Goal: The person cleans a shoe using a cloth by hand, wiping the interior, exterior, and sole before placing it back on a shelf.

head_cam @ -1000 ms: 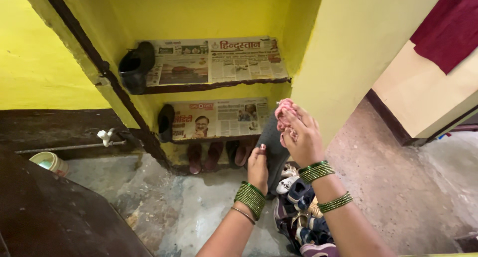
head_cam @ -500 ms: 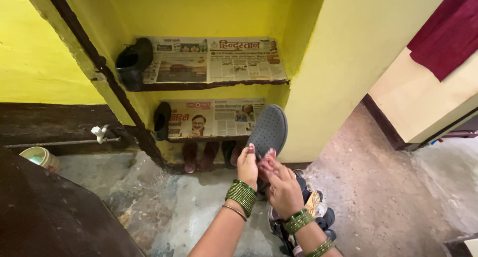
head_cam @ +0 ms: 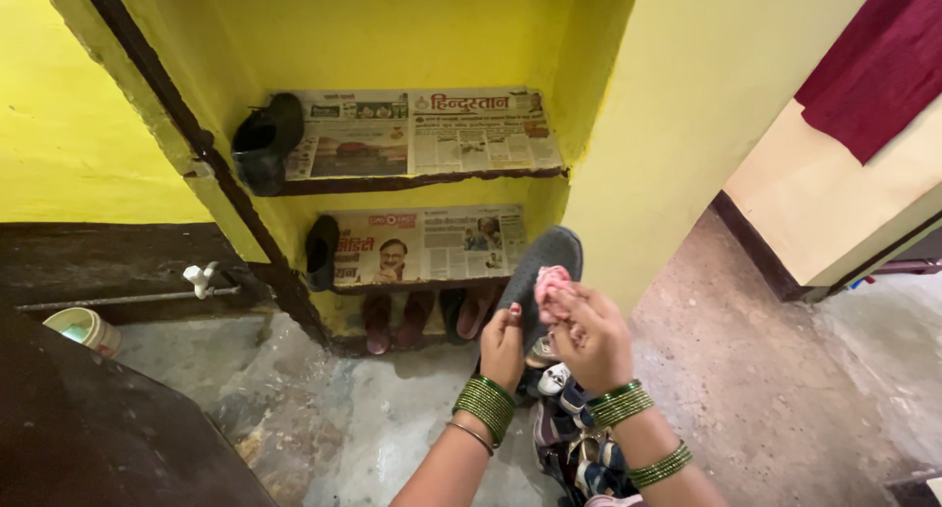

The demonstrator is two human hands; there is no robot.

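Observation:
My left hand (head_cam: 504,346) grips the lower edge of a grey perforated clog-type shoe (head_cam: 542,271), holding it upright in front of the lower shelf. My right hand (head_cam: 587,332) is closed on a pink cloth (head_cam: 551,285) and presses it against the shoe's surface, partway up. Both wrists wear green bangles. The lower part of the shoe is hidden behind my hands.
A yellow wall niche has two newspaper-lined shelves (head_cam: 422,178). A black shoe (head_cam: 261,140) sits on the upper one, another black shoe (head_cam: 320,252) on the lower. Brown sandals (head_cam: 396,316) lie on the floor below. Several shoes (head_cam: 574,438) are piled under my hands. A tap (head_cam: 202,277) and cup (head_cam: 82,329) stand at the left.
My right hand with the pink cloth went from the top of the shoe down to its base, then back up to the middle. The view shifted slightly.

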